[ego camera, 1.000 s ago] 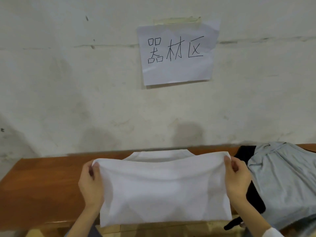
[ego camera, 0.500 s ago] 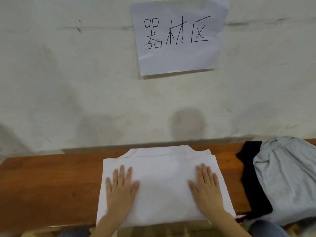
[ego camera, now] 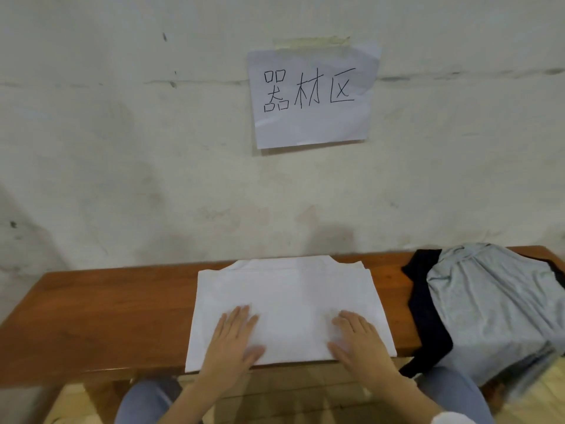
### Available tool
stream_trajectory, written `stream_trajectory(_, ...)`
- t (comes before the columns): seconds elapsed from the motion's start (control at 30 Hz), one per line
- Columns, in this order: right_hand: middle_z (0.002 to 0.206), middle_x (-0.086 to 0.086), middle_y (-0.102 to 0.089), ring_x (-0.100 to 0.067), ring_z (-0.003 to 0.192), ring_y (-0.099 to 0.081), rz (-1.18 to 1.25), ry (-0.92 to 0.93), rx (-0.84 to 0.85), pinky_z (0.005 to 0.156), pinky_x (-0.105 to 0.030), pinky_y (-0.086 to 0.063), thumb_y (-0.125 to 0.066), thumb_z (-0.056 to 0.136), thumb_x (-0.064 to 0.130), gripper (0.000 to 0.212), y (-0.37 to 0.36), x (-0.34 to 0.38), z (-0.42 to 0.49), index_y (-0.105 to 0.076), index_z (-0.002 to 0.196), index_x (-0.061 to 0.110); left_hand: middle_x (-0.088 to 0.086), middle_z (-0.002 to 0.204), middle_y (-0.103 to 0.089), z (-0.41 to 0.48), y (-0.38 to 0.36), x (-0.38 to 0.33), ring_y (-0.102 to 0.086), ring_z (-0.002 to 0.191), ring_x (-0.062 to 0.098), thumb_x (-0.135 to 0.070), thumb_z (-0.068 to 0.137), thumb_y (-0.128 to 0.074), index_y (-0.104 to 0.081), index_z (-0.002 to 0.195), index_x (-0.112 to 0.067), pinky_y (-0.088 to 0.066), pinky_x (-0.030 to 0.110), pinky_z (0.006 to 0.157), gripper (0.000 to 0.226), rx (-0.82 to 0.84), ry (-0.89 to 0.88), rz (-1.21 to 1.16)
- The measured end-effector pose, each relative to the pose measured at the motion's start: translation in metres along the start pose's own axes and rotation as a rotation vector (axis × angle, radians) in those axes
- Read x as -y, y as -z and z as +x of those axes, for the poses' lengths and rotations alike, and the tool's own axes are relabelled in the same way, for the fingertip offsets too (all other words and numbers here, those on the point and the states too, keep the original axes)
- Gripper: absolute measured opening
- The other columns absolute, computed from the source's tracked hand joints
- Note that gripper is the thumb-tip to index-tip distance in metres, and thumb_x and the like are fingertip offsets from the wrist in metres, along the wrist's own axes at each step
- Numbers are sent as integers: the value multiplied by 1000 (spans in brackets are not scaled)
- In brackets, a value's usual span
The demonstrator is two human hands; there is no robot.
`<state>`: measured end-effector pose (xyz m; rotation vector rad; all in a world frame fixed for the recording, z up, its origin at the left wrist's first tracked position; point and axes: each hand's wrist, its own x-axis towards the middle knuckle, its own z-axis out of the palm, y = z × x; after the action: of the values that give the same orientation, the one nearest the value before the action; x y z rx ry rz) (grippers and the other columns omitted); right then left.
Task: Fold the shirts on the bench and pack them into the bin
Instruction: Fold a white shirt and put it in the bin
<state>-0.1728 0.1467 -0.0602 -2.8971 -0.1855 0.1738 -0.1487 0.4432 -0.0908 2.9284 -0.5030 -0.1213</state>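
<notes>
A white shirt (ego camera: 284, 298) lies folded into a rectangle on the brown wooden bench (ego camera: 101, 313), its collar end toward the wall. My left hand (ego camera: 232, 341) lies flat on the shirt's near left part, fingers straight. My right hand (ego camera: 357, 344) presses flat on its near right part. At the right end of the bench a light grey shirt (ego camera: 489, 304) lies loosely over a black garment (ego camera: 425, 304); both hang over the front edge. No bin is in view.
A stained white wall rises right behind the bench, with a taped paper sign (ego camera: 312, 96) on it. My knees in blue jeans (ego camera: 143, 402) are below the bench's front edge, above a pale tiled floor.
One second ago both hands pinched the shirt's raised edge and folded it over. They then let go and pressed flat on it; since then both have slid back toward the near edge.
</notes>
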Motion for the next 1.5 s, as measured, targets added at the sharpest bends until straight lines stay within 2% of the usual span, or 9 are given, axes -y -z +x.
stream_trajectory(0.07,114,11,-48,-10,104,-50,-25,54,-46,90,-24,-41,-46,82,63,46,-4,-3,-20,-52,113,30,-3,122,-62,-20,-4,5,-49,116,13,-65,93,-22,-53,121,-25,-26,28,105,58,-58,-65,-45)
stream_trajectory(0.17,82,13,-50,-7,67,-53,-52,36,-23,59,-17,-41,-80,43,59,58,-9,-12,-34,-48,84,33,-11,97,-62,-39,4,11,-60,88,9,-64,90,-31,-57,102,-29,-47,22,83,45,-98,-98,-43)
stream_trajectory(0.3,77,9,-56,-9,63,-56,-125,62,-158,57,-19,-50,-91,26,13,62,-14,-18,-31,-57,76,28,-11,91,-55,-36,6,23,-56,77,9,-35,45,-89,-46,99,-30,-47,19,62,70,-89,-99,10)
stream_trajectory(0.57,77,15,-61,-3,62,-60,-48,72,-199,56,-9,-47,-92,21,3,65,-14,-30,-30,-67,75,30,-9,95,-55,-37,28,15,-53,86,9,-9,83,-56,-61,91,-24,-34,7,62,18,-155,3,-142)
stream_trajectory(0.7,85,7,-59,-10,70,-59,32,76,-351,58,-14,-51,-84,50,-4,45,-8,-27,-31,-70,84,21,-11,93,-52,-34,37,8,-49,85,6,-9,92,-48,-52,89,-27,-42,14,70,18,-203,95,-157)
stream_trajectory(0.83,90,8,-53,-8,78,-50,180,24,-622,70,-14,-41,-46,88,15,18,17,-11,-38,-64,88,19,-7,88,-60,-37,57,-11,-57,79,8,-11,95,-50,-56,95,-22,-49,18,73,13,-334,224,-284)
stream_trajectory(1.0,87,7,-52,-7,72,-48,341,32,-817,64,-11,-38,-37,91,17,22,52,0,-46,-58,85,15,-1,72,-58,-49,83,-18,-54,65,17,8,82,-61,-61,82,-12,-49,31,58,20,-641,192,-334)
stream_trajectory(1.23,71,-2,-53,-7,62,-38,274,137,-992,58,-8,-30,-35,82,7,26,83,1,-68,-57,70,5,2,67,-53,-66,122,-20,-44,63,16,-18,82,-37,-57,66,-7,-30,21,61,29,-1020,17,-291)
stream_trajectory(1.5,70,-3,-54,-10,62,-38,242,169,-1009,58,-5,-30,-34,83,6,28,94,5,-81,-58,70,4,3,61,-51,-72,127,-27,-36,65,12,-10,79,-33,-55,60,-6,-25,24,65,29,-1077,-17,-335)
